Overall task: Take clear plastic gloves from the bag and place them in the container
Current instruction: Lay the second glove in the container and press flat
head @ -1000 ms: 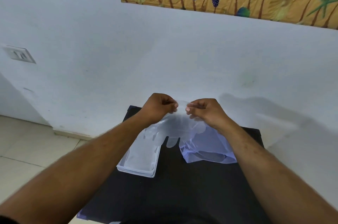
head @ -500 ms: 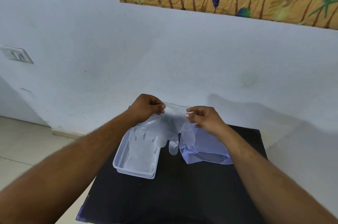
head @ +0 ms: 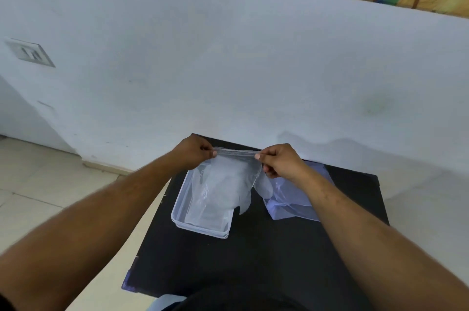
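We have one clear plastic glove (head: 225, 181) stretched out by its cuff edge above the container (head: 203, 224), its body and fingers hanging down so that most of it drapes over the container's open top, while one loose finger trails past the right-hand wall toward the bag. Our left hand (head: 194, 154) pinches the cuff at the container's far-left side, thumb and forefinger pressed together on the film; our right hand (head: 281, 161) pinches the other end of the cuff the same way, just right of the container.

We judge the task to be mid-course: this glove is out of the bag (head: 299, 199) and poised over the container, but not yet let go. Film seems to lie in the container's bottom already, though clear on clear makes it hard to tell whether that is earlier gloves or only this one. The bag, just right of the container, looks as if it still holds more.

Counted: one glove in hand, one container, one bag, two hands, all on one black table (head: 253, 260).
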